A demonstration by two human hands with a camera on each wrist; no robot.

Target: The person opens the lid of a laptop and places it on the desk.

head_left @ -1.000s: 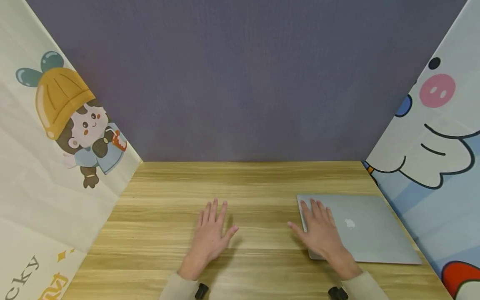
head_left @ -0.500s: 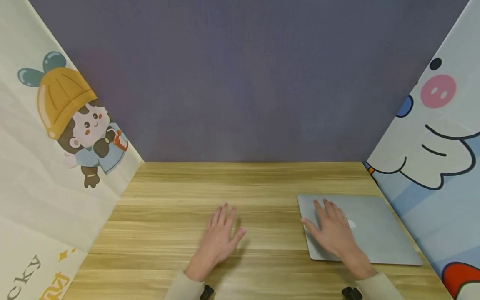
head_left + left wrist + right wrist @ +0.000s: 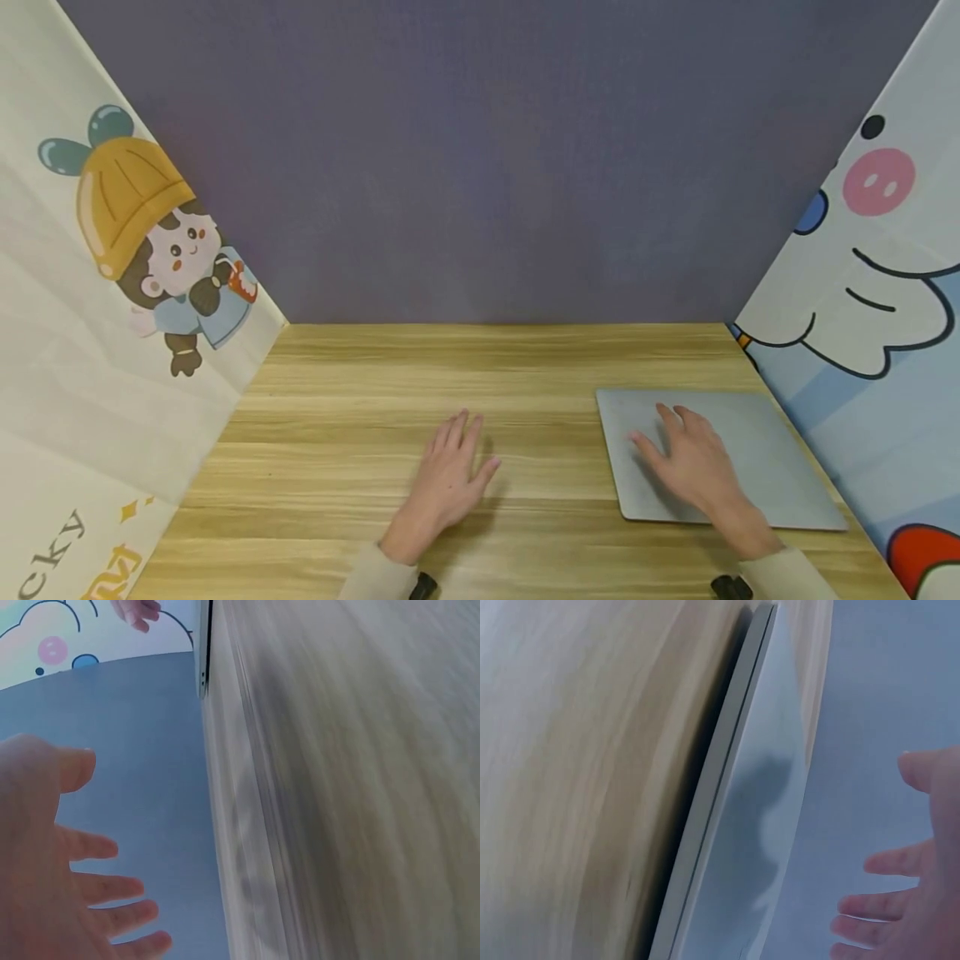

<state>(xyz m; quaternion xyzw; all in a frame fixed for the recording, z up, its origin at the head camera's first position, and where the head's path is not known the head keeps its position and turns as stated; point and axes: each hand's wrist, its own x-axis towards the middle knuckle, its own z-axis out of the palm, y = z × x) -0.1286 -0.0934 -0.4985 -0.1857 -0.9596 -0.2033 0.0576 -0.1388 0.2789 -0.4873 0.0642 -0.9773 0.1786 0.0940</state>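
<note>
Respectively above tabletop (image 3: 337, 400) and closed laptop (image 3: 772, 458), the left hand (image 3: 448, 477) and right hand (image 3: 693, 462) hover, both spread

Under my left hand (image 3: 450, 482) I see a wood-grained table (image 3: 330, 467); well beyond that hand stands a plain, dark purplish-grey panel (image 3: 480, 167); far to its left, a cream sheet (image 3: 45, 358) bears a yellow-hatted cartoon figure (image 3: 168, 242), dark letters (image 3: 52, 554) lower down; rightward of my right hand (image 3: 697, 462), a pale blue sheet (image 3: 832, 433) shows a white, pink-snouted character (image 3: 873, 237) and a red shape (image 3: 918, 550).
</note>
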